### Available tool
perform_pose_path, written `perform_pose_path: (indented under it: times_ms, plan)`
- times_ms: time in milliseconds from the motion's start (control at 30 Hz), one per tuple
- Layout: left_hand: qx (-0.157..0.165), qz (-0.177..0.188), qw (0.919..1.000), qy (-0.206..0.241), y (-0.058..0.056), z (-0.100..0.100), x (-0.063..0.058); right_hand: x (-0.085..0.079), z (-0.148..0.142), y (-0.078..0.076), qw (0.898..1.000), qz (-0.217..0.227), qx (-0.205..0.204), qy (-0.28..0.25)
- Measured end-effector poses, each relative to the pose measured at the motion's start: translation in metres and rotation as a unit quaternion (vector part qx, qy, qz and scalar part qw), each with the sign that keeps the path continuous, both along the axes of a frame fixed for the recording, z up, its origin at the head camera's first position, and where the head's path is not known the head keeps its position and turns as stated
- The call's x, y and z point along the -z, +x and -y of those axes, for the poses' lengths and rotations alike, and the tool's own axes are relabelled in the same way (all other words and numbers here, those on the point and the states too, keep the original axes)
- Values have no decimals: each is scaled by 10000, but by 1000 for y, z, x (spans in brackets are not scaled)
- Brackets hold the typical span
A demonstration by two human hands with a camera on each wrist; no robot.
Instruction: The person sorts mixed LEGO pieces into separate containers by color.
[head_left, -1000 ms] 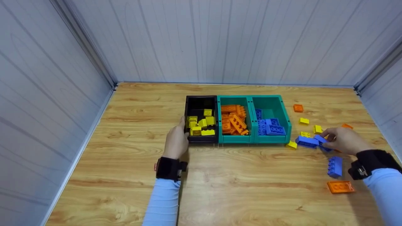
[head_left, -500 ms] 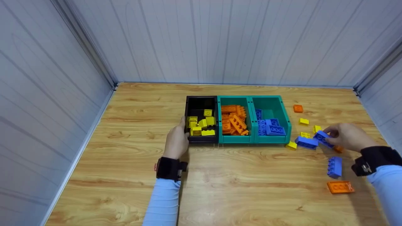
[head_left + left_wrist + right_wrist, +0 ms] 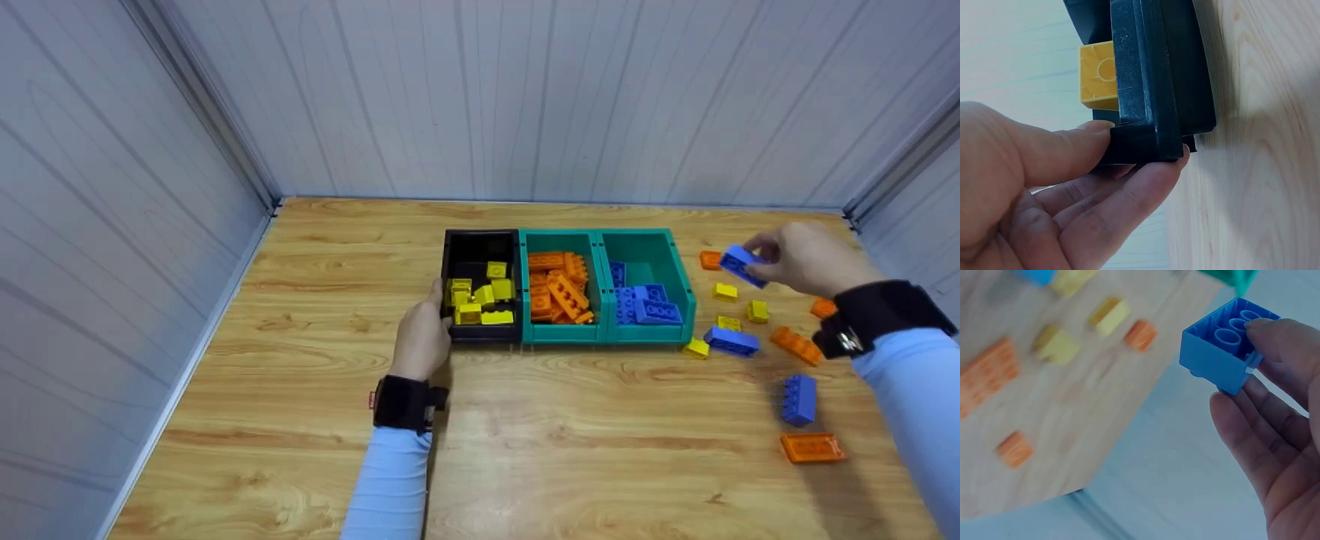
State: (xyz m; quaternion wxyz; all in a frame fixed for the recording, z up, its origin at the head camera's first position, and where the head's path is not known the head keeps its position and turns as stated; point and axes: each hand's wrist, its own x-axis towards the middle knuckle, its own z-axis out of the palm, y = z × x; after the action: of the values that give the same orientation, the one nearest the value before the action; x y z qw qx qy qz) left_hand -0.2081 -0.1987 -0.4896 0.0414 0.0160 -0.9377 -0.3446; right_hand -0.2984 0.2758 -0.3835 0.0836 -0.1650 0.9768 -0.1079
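My right hand (image 3: 814, 259) pinches a blue toy brick (image 3: 742, 265) by one end, raised over the loose bricks on the right. In the right wrist view the blue brick (image 3: 1224, 343) shows its hollow, tubed underside, thumb on top and fingers below. My left hand (image 3: 421, 337) grips the left side of the black bin (image 3: 480, 335), thumb over its edge and fingers beneath, as the left wrist view shows with the bin wall (image 3: 1134, 67). Yellow bricks (image 3: 484, 294) lie in the black bin. Beside it, one green bin (image 3: 562, 334) holds orange bricks, another green bin (image 3: 651, 334) blue ones.
Loose on the wooden table (image 3: 562, 450) at the right lie several yellow, orange and blue bricks, among them a blue brick (image 3: 731, 341), a studded orange brick (image 3: 796, 346) and an orange plate (image 3: 814, 448). Pale panel walls (image 3: 495, 97) enclose the back and sides.
My right hand has picked up a blue brick from the pile and lifted it away toward the back, uncovering an orange brick. The left hand stays on the black bin.
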Motion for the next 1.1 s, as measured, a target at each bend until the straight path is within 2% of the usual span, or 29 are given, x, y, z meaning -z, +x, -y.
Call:
perform_pose_path:
  times_ms: [233, 467, 667, 867, 1000, 1100]
  plan:
    - [-43, -20, 10000, -19, 2, 1, -1, -7, 56, -17, 9987, -221, -403, -230]
    - [-72, -15, 9999, 71, 3, -2, -2, 7, 98, -30, 9972, -298, -650, -220]
    - [-119, 83, 9999, 91, 5, -7, -4, 28, 111, -36, 9990, -170, -407, -98]
    - [-103, 67, 9999, 35, 5, -7, -4, 52, 113, -43, 9983, -558, -142, 95]
    - [-130, 138, 9998, 89, 5, -7, -3, 64, 116, -47, 9981, -609, 25, 39]
    - [-187, 213, 9995, 104, 5, -6, -3, 67, 118, -49, 9987, -504, 79, -99]
